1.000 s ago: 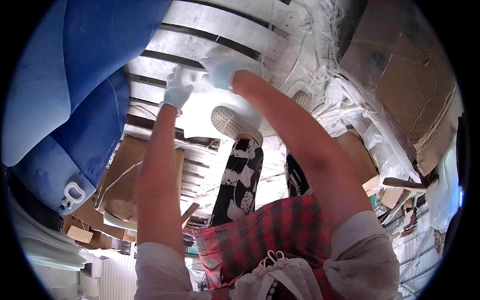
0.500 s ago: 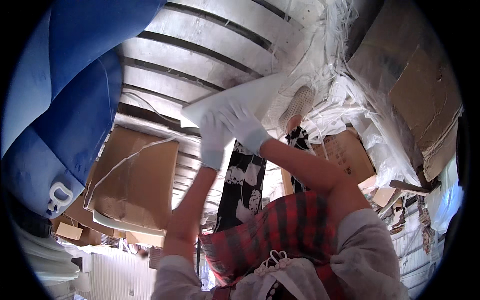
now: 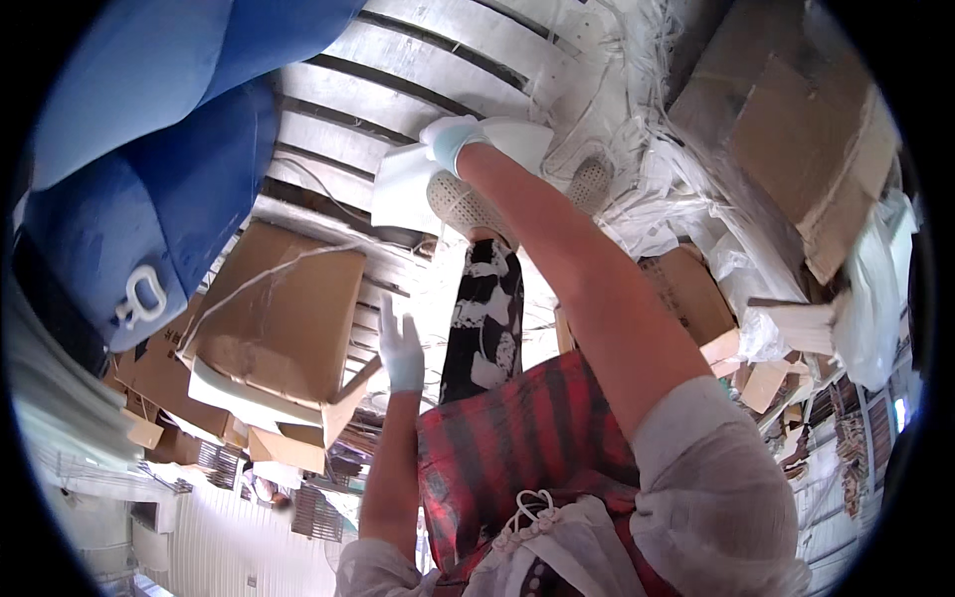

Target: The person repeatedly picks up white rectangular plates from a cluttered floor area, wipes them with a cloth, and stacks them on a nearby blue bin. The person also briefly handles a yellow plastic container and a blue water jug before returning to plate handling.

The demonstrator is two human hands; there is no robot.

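A smooth white sheet (image 3: 398,189) lies low over the slatted surface, beside my shoes. My right hand (image 3: 456,137), in a white glove, reaches far forward to the middle of the sheet. Its fingers look closed on the sheet, partly hidden by the back of the hand. Nearer to me, my gloved left hand (image 3: 401,353) hovers with its fingers apart and nothing in them. It is next to the brown cardboard box (image 3: 288,308) on the left.
Pale slats (image 3: 398,75) with dark gaps stretch ahead. Large blue containers (image 3: 149,209), one with a white handle, fill the left. On the right are tangled white straps and plastic film (image 3: 647,159) and cardboard (image 3: 796,149). My perforated shoes (image 3: 463,204) stand near the sheet.
Both hands were on the white sheet. My left hand has let go and drawn back toward me with fingers spread. My right hand has moved farther forward, and the sheet has shifted.
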